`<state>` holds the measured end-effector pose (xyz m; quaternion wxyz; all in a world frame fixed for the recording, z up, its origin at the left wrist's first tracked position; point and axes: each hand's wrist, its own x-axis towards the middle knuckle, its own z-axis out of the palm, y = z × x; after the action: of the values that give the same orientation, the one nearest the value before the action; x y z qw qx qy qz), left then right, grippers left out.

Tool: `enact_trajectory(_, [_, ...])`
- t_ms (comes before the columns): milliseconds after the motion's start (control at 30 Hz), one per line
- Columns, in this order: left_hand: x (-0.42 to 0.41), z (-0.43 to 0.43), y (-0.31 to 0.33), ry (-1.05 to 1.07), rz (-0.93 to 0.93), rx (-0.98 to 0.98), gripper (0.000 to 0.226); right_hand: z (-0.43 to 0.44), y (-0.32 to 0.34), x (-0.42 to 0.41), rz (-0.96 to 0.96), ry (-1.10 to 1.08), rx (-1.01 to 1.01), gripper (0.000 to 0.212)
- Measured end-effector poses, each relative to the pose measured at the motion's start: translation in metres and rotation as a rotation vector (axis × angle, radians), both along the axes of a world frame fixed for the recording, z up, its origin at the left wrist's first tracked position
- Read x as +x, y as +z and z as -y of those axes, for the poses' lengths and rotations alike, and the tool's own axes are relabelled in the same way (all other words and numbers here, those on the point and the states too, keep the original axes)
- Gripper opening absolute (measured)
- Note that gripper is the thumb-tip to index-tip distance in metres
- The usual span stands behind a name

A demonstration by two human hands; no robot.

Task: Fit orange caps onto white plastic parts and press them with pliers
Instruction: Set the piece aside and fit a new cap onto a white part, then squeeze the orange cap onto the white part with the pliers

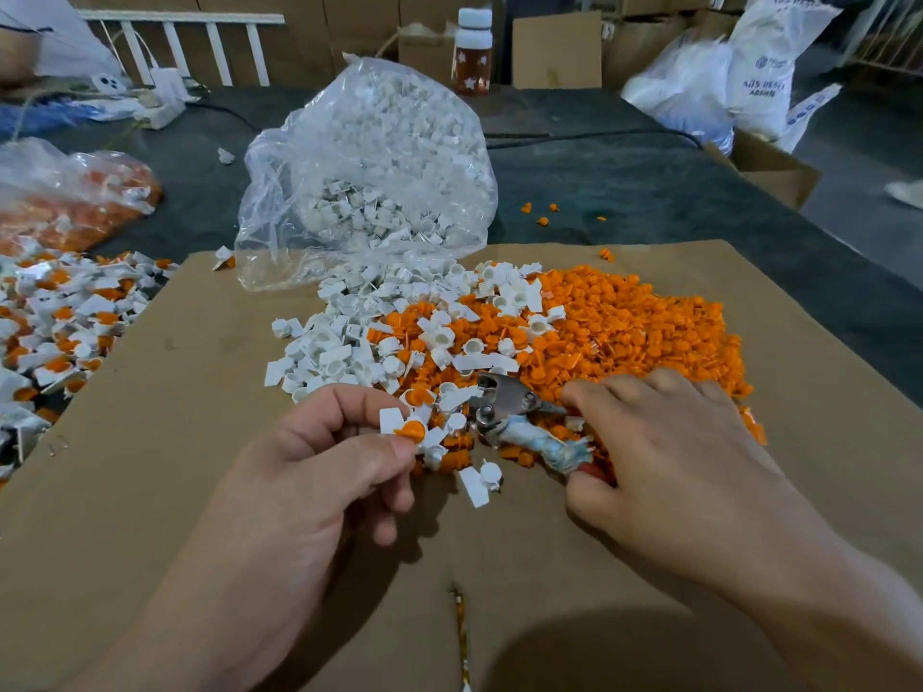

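Observation:
My left hand (329,462) pinches a white plastic part with an orange cap (405,431) sitting in it, just in front of the piles. My right hand (664,442) lies over the handles of the pliers (519,417), fingers curled round them; the metal jaws point left toward the capped part, a short gap away. A heap of loose orange caps (634,327) spreads to the right on the cardboard sheet (200,402). Loose white parts (349,347) lie to its left, mixed with caps in the middle.
A clear bag of white parts (369,172) stands behind the piles. Finished capped pieces (65,322) are heaped at the left edge, with a bag of orange pieces (70,202) behind. A bottle (472,52) and cardboard boxes stand at the table's far side.

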<state>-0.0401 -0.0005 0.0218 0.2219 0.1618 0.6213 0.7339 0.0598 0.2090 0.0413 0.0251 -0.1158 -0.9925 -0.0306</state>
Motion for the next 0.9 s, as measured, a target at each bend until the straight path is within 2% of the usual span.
enact_trajectory(133, [0.0, -0.001, -0.001, 0.015, 0.003, -0.007, 0.027, -0.003, 0.002, -0.004, -0.073, -0.014, -0.033, 0.051])
enact_trajectory(267, [-0.001, -0.002, 0.0, 0.041, 0.014, 0.012, 0.028, -0.003, 0.01, -0.001, -0.3, -0.021, -0.159, 0.044])
enact_trajectory(367, [-0.002, -0.001, 0.0, 0.058, 0.022, 0.049, 0.027, -0.001, 0.014, 0.001, -0.393, 0.014, -0.147, 0.042])
enact_trajectory(500, [0.001, 0.0, 0.0, 0.061, -0.041, 0.07, 0.023, 0.006, 0.014, 0.006, -0.359, 0.103, -0.129, 0.043])
enact_trajectory(633, [0.002, 0.0, 0.0, 0.069, -0.123, 0.101, 0.021, 0.01, 0.016, 0.008, -0.31, 0.152, -0.211, 0.051])
enact_trajectory(767, [0.003, 0.001, -0.001, 0.038, -0.207, 0.117, 0.016, 0.012, 0.02, 0.01, -0.26, 0.213, -0.241, 0.047])
enact_trajectory(900, [0.0, -0.001, -0.004, 0.051, -0.33, 0.066, 0.012, 0.012, 0.021, 0.01, -0.216, 0.244, -0.252, 0.048])
